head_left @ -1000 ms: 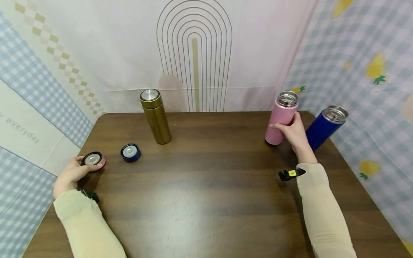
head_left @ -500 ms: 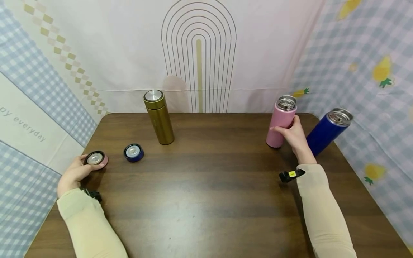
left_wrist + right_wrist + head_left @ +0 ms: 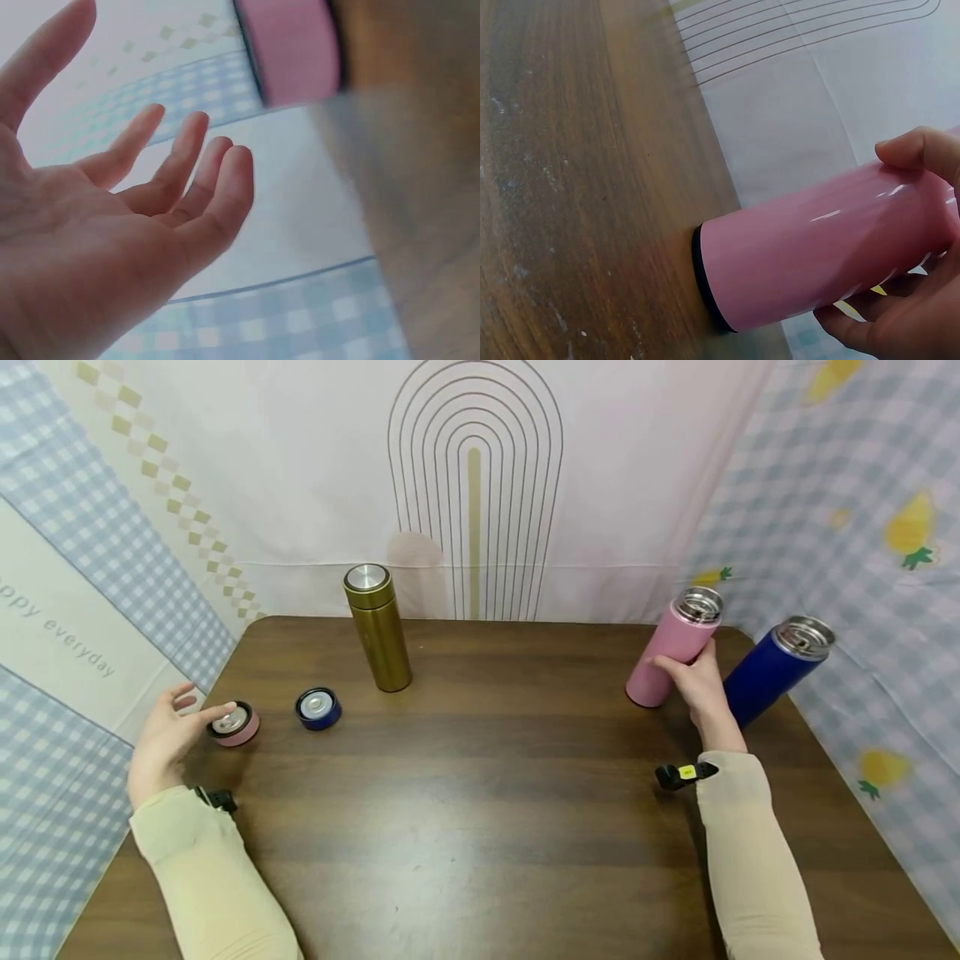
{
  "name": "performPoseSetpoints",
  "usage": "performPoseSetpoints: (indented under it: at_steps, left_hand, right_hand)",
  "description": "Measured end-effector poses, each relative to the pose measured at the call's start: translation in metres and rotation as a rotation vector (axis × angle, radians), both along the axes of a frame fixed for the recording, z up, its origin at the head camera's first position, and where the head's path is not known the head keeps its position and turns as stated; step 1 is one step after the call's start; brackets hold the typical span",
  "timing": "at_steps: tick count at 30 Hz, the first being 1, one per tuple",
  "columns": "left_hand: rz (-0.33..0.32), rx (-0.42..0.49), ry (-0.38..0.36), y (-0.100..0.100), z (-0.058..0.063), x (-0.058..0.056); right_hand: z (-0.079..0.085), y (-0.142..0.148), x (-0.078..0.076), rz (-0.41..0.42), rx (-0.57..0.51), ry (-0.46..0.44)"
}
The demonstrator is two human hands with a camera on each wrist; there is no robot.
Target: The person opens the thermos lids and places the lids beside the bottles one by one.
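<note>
Head view: near the table's (image 3: 487, 760) far right corner, the right hand (image 3: 699, 692) grips the pink bottle (image 3: 671, 643); by the left edge, the left hand (image 3: 167, 739), fingers loose, holds nothing beside the pink lid (image 3: 238, 737). Placing these 2 parts seems underway; next probably calls for a steady right-hand release.

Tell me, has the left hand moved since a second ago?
Yes: against the resting pink lid, the left hand has let go and shifted slightly left and upward.

white cloth (image 3: 300, 510) with a line-art arch (image 3: 474, 510) is hanging behind the brown wooden table (image 3: 517, 735) | pineapple gingham (image 3: 817, 543) is hanging to its right | more gingham (image 3: 97, 502) plus "everyday" lettering (image 3: 77, 647) is running along its left | soft glare's kinda bouncing off its near half
</note>
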State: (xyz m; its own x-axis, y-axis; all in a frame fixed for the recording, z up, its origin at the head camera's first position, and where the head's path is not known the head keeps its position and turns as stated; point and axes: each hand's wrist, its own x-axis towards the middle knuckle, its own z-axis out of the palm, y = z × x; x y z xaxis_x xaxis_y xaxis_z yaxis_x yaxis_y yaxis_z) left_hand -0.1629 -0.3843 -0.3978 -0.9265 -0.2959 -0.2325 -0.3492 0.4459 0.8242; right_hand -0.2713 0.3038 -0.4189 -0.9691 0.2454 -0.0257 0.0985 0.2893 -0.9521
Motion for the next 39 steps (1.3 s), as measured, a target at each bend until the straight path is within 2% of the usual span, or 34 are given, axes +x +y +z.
performPoseSetpoints:
  at_steps: [6, 12, 14, 18, 19, 22, 26, 29, 32, 36, 39]
  left_hand:
    - [0.033, -0.06, 0.098, 0.007, 0.016, 0.002]
    - [0.059, -0.04, 0.189, 0.023, 0.026, 0.0]
    - [0.07, 0.019, 0.237, 0.03, 0.03, 0.0]
    - [0.077, 0.223, 0.352, 0.046, 0.041, 0.0]
    - [0.071, 0.262, 0.376, 0.051, 0.043, 0.0]
    - [0.022, 0.288, 0.421, 0.066, 0.05, -0.002]
    - [-0.061, 0.179, 0.439, 0.084, 0.055, -0.003]
    - [-0.106, 0.127, 0.455, 0.094, 0.057, -0.003]
    - [-0.137, 0.115, 0.489, 0.102, 0.06, -0.004]
    - [-0.174, 0.147, 0.538, 0.109, 0.066, -0.004]
    - [-0.196, 0.191, 0.55, 0.113, 0.068, -0.004]
  right_hand:
    - [-0.003, 0.001, 0.0, -0.006, -0.018, -0.001]
    - [-0.001, 0.003, 0.006, -0.009, -0.027, 0.01]
    - [0.001, 0.003, 0.009, -0.024, -0.046, 0.047]
    - [0.008, -0.001, 0.018, -0.087, -0.077, 0.141]
    - [0.01, -0.002, 0.021, -0.114, -0.078, 0.153]
    - [0.017, -0.006, 0.031, -0.205, -0.06, 0.155]
    - [0.023, -0.013, 0.045, -0.307, -0.085, 0.154]
    - [0.023, -0.02, 0.051, -0.318, -0.197, 0.244]
    - [0.024, -0.03, 0.052, -0.27, -0.306, 0.389]
    - [0.029, -0.051, 0.049, -0.179, -0.336, 0.588]
    - [0.033, -0.07, 0.043, -0.11, -0.335, 0.666]
